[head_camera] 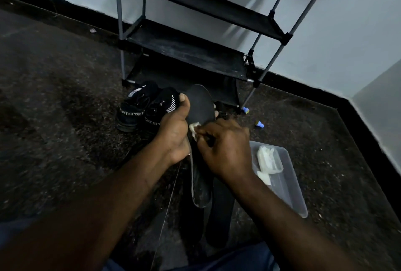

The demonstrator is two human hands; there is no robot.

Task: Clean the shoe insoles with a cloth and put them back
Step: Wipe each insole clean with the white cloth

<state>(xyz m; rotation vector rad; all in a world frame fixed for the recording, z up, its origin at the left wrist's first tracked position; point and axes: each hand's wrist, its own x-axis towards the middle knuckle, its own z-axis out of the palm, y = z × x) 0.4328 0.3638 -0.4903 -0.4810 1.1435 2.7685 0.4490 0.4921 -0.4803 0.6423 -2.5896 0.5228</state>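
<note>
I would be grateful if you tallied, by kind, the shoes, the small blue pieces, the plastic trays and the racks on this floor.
Black shoes: 2
Small blue pieces: 2
Clear plastic tray: 1
Shoe rack: 1
Total: 6

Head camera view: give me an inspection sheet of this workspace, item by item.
Surface: dark speckled stone floor.
Job's things: long black shoe insole held up; small white cloth against it; second black insole on the floor; pair of black sports shoes in front of the rack.
Clutter: clear plastic tray holding white folded pieces; two small blue caps; pale scrap near the skirting.
Hands: left hand grips the held insole; right hand pinches the cloth.
Cables: nothing seen.
Surroundings: black fabric shoe rack with grey metal poles; pale wall.
</note>
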